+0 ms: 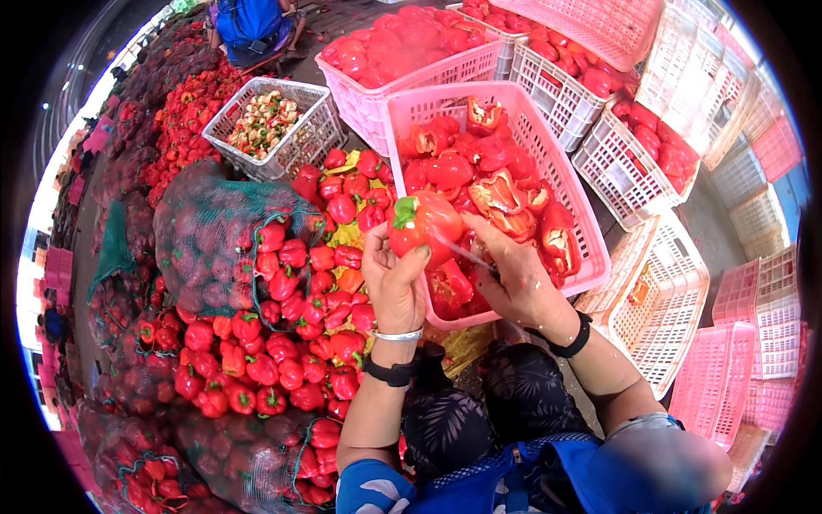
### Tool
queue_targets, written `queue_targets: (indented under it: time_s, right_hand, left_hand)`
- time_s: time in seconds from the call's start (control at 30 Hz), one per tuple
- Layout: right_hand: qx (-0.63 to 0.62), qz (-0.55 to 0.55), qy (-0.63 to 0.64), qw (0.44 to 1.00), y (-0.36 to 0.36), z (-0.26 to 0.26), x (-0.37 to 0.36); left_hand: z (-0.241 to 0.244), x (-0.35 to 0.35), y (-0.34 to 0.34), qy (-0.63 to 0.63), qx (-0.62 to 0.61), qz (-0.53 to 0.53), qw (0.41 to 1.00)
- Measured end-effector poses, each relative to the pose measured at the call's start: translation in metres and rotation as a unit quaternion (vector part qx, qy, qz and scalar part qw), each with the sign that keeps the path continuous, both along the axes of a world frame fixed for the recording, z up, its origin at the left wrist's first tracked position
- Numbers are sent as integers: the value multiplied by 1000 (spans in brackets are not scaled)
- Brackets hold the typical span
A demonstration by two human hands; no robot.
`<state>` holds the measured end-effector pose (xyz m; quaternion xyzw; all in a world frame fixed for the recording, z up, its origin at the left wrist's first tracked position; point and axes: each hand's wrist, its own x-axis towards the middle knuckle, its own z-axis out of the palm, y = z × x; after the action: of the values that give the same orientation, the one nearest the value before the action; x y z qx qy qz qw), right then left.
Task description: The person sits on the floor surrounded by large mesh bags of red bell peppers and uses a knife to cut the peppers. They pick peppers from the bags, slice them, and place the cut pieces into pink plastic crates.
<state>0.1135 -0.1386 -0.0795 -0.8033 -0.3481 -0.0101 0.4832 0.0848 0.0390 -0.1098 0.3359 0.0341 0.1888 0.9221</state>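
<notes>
A whole red bell pepper point(430, 234) with a green stem is held up in my left hand point(395, 289), the stem facing left. My right hand point(523, 283) grips a knife point(465, 252), its thin pale blade lying against the pepper's lower right side. The knife's handle is mostly hidden in my fist, and my right index finger reaches to the pepper's right side. Directly beneath both hands is a pink plastic crate point(587, 247), holding cut and hollowed red peppers point(504, 196). Some cut peppers show pale ribs and seeds.
Whole red peppers point(282, 369) lie heaped at left beside a green mesh sack point(205, 238). A grey crate point(305, 144) holds cut-out cores point(266, 122). Other crates of peppers point(411, 42) stand beyond. A pale crate point(668, 283) sits at right. Another person point(253, 29) is at upper left.
</notes>
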Motion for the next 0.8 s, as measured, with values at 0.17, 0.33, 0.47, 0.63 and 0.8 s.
queue_targets:
  time_s: [0.17,0.33,0.47,0.63,0.8]
  right_hand:
    - [-103,-36,-66,992,-1,-11,1]
    - [-97,-59,-67,991,1,-19,-1]
    - [-150,-84,7,985,10,-7,-2]
    - [-101,-124,-75,984,11,-12,3]
    - [-156,-151,-106,970,-4,-17,9]
  left_hand:
    - [-5,-1,-10,15,35,41,998]
    - [-7,-1,-18,17,84,82,993]
    - [1,-5,-24,17,104,96,990]
    - [0,-5,-29,10,48,39,998]
    - [-3,-3,-32,24,-33,-67,997]
